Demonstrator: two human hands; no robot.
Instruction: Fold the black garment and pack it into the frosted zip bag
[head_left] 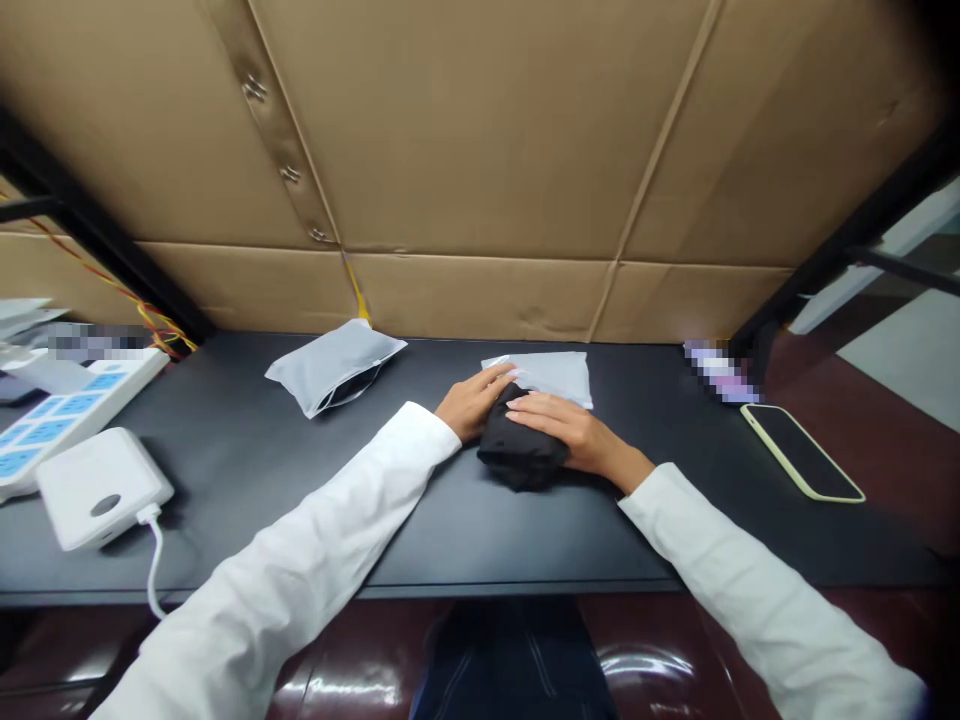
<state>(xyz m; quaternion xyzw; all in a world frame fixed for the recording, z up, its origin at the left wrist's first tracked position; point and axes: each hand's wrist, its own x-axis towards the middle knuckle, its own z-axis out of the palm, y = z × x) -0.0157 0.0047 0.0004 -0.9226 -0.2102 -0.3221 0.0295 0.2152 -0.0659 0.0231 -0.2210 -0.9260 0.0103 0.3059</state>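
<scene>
A black folded cloth bundle (521,455) sits on the dark table between my hands. My left hand (471,405) is closed against its left and far side, with the fingertips near the far edge. My right hand (577,430) lies over its top and right side, fingers pressed together along the fabric; its thumb is hidden. Just behind the bundle lies a flat white pouch (559,375), partly covered by my fingers. Farther left is a frosted zip bag (337,365), its mouth slightly parted and something dark showing inside.
At the left stand a white power strip (82,415) and a white box-shaped device (105,490) with a cable. A phone in a pale yellow case (802,452) lies at the right, near a blurred purple packet (721,372). Cardboard (480,150) walls off the back.
</scene>
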